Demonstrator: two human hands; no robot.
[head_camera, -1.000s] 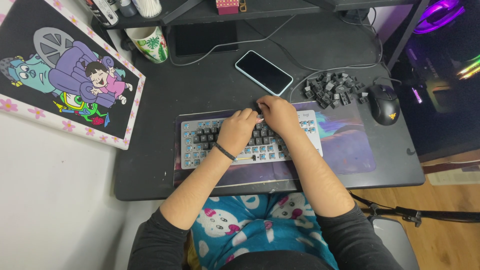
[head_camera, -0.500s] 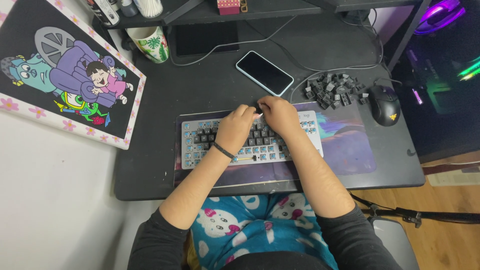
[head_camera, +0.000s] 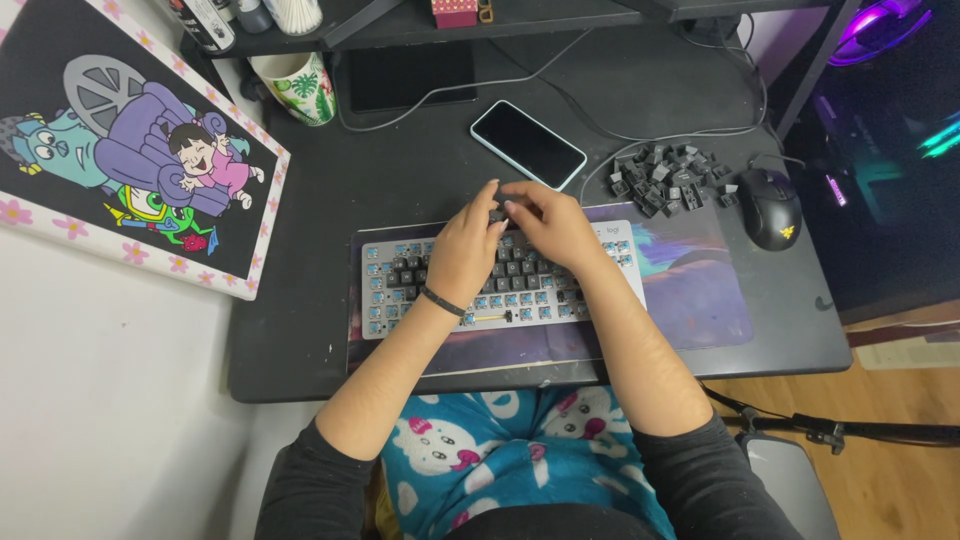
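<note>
A grey keyboard (head_camera: 400, 290) lies on a purple desk mat (head_camera: 700, 290). Many of its blue switches are bare, and dark keycaps remain in its middle rows. My left hand (head_camera: 462, 252), with a black band on the wrist, and my right hand (head_camera: 550, 225) meet over the keyboard's top edge. The fingertips of both hands pinch a small dark keycap (head_camera: 498, 213) there. A pile of loose dark keycaps (head_camera: 665, 178) sits on the desk to the right of the keyboard, near a black mouse (head_camera: 770, 208).
A dark-screened phone (head_camera: 527, 143) lies behind the keyboard, with cables running past it. A leaf-patterned mug (head_camera: 300, 85) stands at the back left. A framed cartoon painting (head_camera: 130, 150) leans over the desk's left edge. A lit computer case (head_camera: 890, 150) stands at the right.
</note>
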